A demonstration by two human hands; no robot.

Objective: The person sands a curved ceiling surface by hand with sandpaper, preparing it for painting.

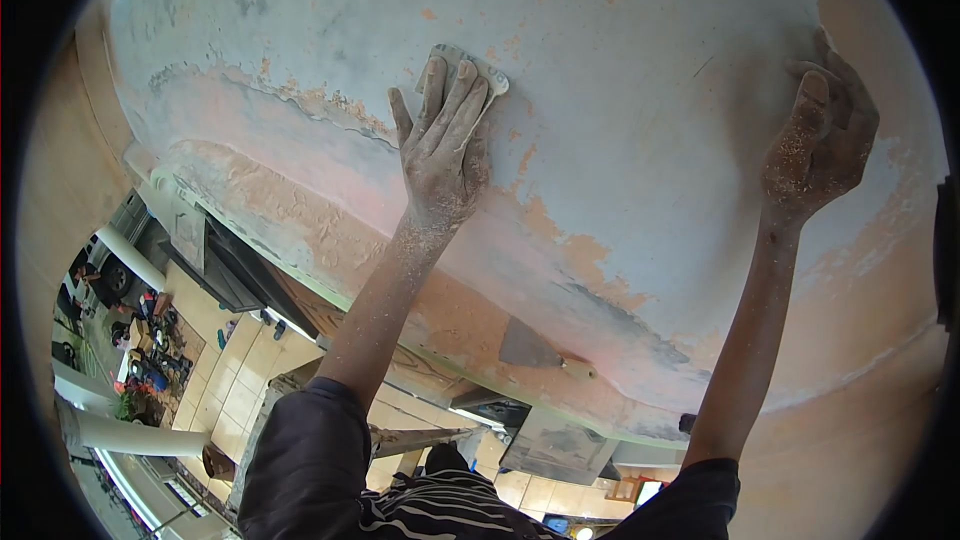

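A large curved surface [620, 140], grey-white with orange and pink patches, fills the upper view. Dust covers my left hand [443, 145], which presses a thin greyish sanding pad [492, 77] flat against it, left of the middle. The pad's edge shows beyond the fingertips. At the right, my right hand [820, 140] is raised by the same surface with nothing visible in it; its fingers are partly bent and apart, some fingertips near or on the surface. Dust specks lie on its thumb.
Far below is a tiled floor [225, 360] with a white column [140, 435]. A ladder or scaffold piece [410, 440] stands under my arms. A putty-knife-like tool [530, 343] lies at the lower ledge. People and a parked vehicle [115, 278] show at the lower left.
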